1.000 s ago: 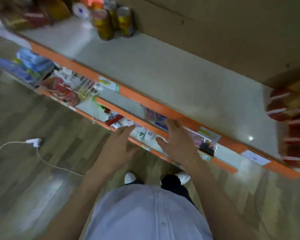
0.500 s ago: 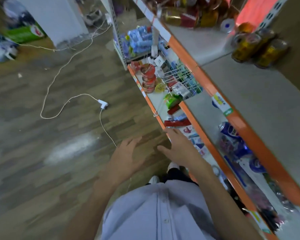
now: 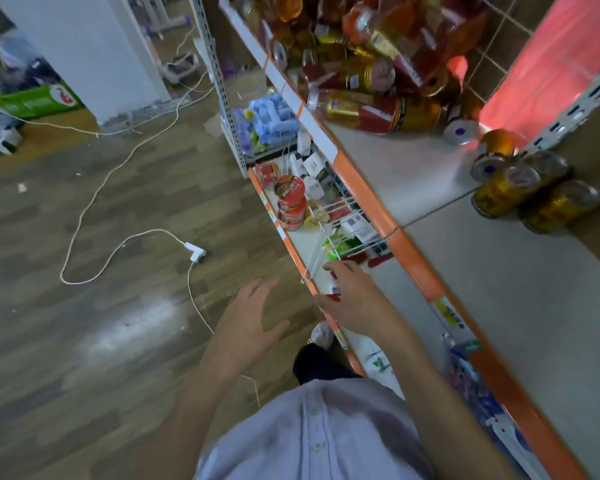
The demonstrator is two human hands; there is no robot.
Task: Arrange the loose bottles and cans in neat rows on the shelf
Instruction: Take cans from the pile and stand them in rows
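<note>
A jumbled heap of bottles and cans (image 3: 368,71) with gold and red labels lies on the white shelf (image 3: 499,278) at the top. Three gold cans (image 3: 530,192) stand close together further right along the shelf, near its back wall. My left hand (image 3: 246,323) hovers over the floor, empty, fingers spread. My right hand (image 3: 354,296) is over the lower shelf's front edge, fingers apart and holding nothing. Both hands are well short of the cans.
The shelf has an orange front edge (image 3: 420,268). Below it, a lower shelf holds red noodle cups (image 3: 291,202), wire dividers and small packs. A white cable with a plug (image 3: 194,252) trails over the wooden floor. A white pillar (image 3: 84,53) stands far left.
The view has swung left along the shelf, bringing the heap of bottles and cans into sight. Both hands stay empty and low in front of the body.
</note>
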